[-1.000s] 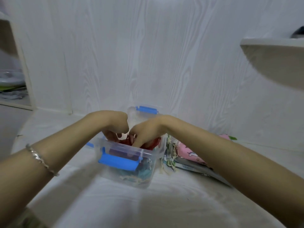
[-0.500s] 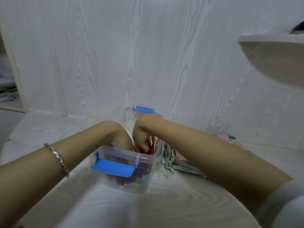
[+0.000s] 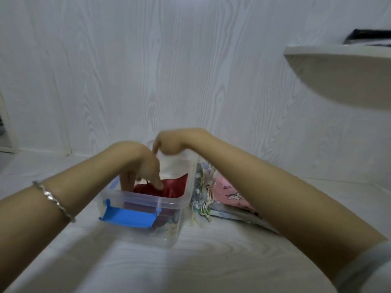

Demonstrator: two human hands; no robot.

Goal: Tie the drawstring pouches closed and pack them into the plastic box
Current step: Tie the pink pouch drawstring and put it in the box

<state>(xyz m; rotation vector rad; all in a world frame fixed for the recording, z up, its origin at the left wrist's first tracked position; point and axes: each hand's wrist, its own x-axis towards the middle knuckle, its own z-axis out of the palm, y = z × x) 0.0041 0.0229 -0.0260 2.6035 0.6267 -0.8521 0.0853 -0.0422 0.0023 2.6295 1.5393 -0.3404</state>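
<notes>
Near the middle of the tabletop [image 3: 211, 261], reaching the left hand [image 3: 139, 166] down into the clear plastic box [image 3: 169, 235], fingers apart and fairly straight, tips pressing on the red pouch [image 3: 175, 187] lying on top inside. Wearing a silver bracelet [image 3: 55, 199] on that wrist. Hovering the right hand [image 3: 171, 142] over the far rim of the box, fingers curled under and one pointing down; impossible to tell whether gripping anything there. Showing a pale sleeve [image 3: 364, 269] at the right elbow.

On the near wall of the box, hanging outward and undone, a blue latch [image 3: 129, 216]. Through the clear walls, showing darker cloth under the red pouch and a patterned piece near the bottom.

Just beside the box, toward the right edge of the tabletop and partly under the right forearm, lying in a loose pile [image 3: 222, 210]: a pink pouch [image 3: 230, 193] printed with unicorns and paler patterned ones, with cream strings [image 3: 201, 210] trailing near the box wall.

Behind the far edge, rising as a white wood-grain wall [image 3: 190, 70]. High on the right, jutting out, a rounded shelf [image 3: 338, 81] carrying something dark [image 3: 368, 39], too blurred to name.
</notes>
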